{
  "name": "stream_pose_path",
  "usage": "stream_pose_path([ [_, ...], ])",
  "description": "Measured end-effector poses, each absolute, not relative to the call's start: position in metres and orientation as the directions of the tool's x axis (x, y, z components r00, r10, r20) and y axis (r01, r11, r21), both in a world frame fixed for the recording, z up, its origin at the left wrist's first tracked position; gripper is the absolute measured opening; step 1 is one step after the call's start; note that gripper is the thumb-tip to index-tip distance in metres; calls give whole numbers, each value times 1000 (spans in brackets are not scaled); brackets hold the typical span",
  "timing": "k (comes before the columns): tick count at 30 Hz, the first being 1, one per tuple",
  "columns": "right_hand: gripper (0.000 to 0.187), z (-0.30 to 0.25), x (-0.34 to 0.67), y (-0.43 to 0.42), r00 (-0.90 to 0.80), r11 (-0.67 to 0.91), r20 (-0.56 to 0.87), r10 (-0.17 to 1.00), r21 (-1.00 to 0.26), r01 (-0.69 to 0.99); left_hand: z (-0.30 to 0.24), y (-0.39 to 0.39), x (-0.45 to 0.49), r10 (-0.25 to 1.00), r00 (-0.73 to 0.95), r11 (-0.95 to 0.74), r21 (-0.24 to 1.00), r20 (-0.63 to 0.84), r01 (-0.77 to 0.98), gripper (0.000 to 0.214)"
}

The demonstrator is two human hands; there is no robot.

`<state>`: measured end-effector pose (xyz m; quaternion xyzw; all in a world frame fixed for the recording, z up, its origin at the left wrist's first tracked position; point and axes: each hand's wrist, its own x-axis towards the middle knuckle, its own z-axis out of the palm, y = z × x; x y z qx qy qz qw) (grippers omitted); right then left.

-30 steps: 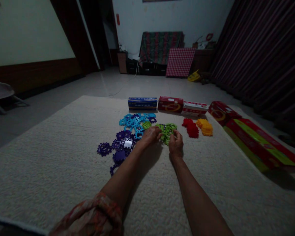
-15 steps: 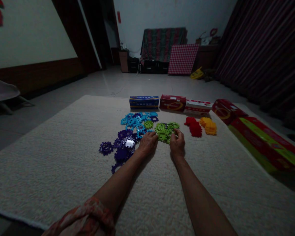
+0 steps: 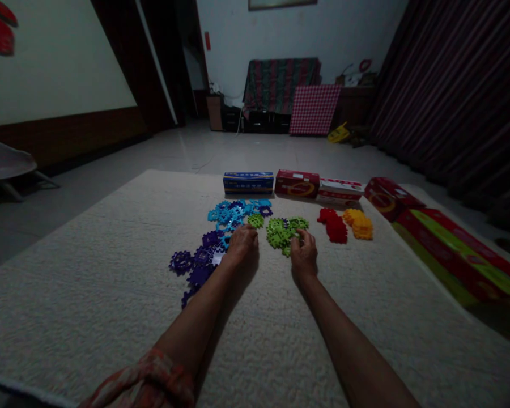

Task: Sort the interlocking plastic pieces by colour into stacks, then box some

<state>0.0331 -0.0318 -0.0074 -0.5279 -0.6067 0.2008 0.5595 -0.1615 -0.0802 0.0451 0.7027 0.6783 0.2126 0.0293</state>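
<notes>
My left hand rests among light blue gear-shaped plastic pieces and dark purple ones. Its fingers curl downward, and whatever lies under them is hidden. Just beyond its fingertips sits a single green gear piece. A heap of green gear pieces lies between the two hands. At the heap's right edge is my right hand, thumb and forefinger apart and touching or nearly touching the green pieces; no piece is plainly held in it.
Red pieces and yellow pieces form piles to the right. Behind stand a blue box, a dark red box and a white-and-red box. More boxes, including a long red-and-green box, line the right side of the cream mat.
My left hand has moved left, away from the green heap and over the light blue pieces. My right hand has shifted slightly, its thumb and forefinger still by the green heap.
</notes>
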Motion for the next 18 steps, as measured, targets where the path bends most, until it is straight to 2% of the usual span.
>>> stream_pose_path([
  [5, 36, -5, 54, -10, 208, 315, 427, 880, -853, 417, 46, -37, -124, 946, -122, -31, 458, 301, 888, 34],
  [8, 32, -3, 62, -2, 193, 359, 479, 856, -821, 444, 35, -14, -107, 910, -178, -41, 507, 376, 861, 35],
  [13, 28, 4, 61, 17, 35, 558, 670, 742, -646, 521, 14, 8, -103, 886, -134, -140, 532, 443, 835, 27],
  [18, 26, 7, 57, 52, -159, 630, 667, 728, -558, 541, 6, 12, -103, 894, -93, -174, 529, 439, 831, 25],
])
